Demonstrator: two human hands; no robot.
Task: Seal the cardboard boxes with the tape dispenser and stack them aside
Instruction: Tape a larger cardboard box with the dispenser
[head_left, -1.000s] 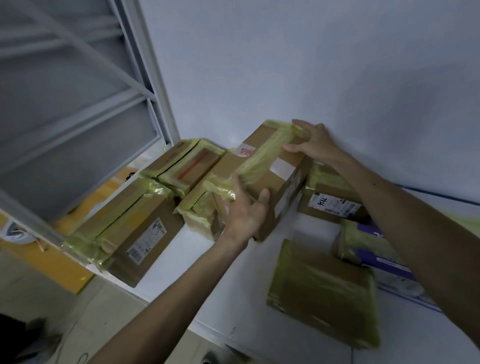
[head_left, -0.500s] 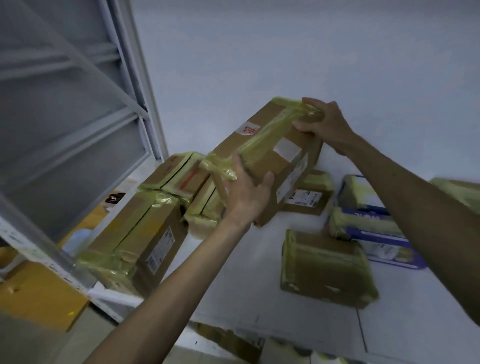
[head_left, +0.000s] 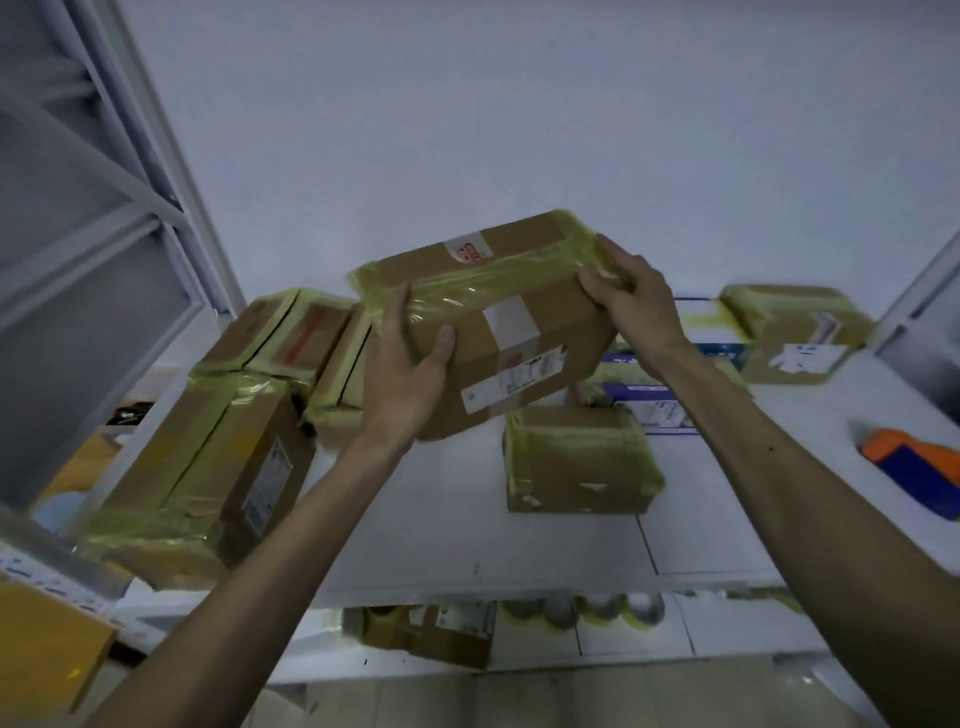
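**Now in the air: one taped box, gripped at both ends**

Held with both hands: a brown cardboard box wrapped in yellowish clear tape (head_left: 498, 332), white labels on its near side, clear above the white table (head_left: 415, 530) and tilted. Gripped at the near left end by the left hand (head_left: 405, 374), thumb pressed on the side face. Clasped at the far right end by the right hand (head_left: 634, 306), fingers bent over the taped edge. Just below, resting on the table and apart from the held one, a smaller taped brown box (head_left: 576, 462). To the left, a large taped carton (head_left: 208, 467) at the table's edge, beside a row of taped boxes (head_left: 291, 332) close to the wall. At the far right, lying on the table, an orange and blue tape dispenser (head_left: 914, 467), well apart from both hands.
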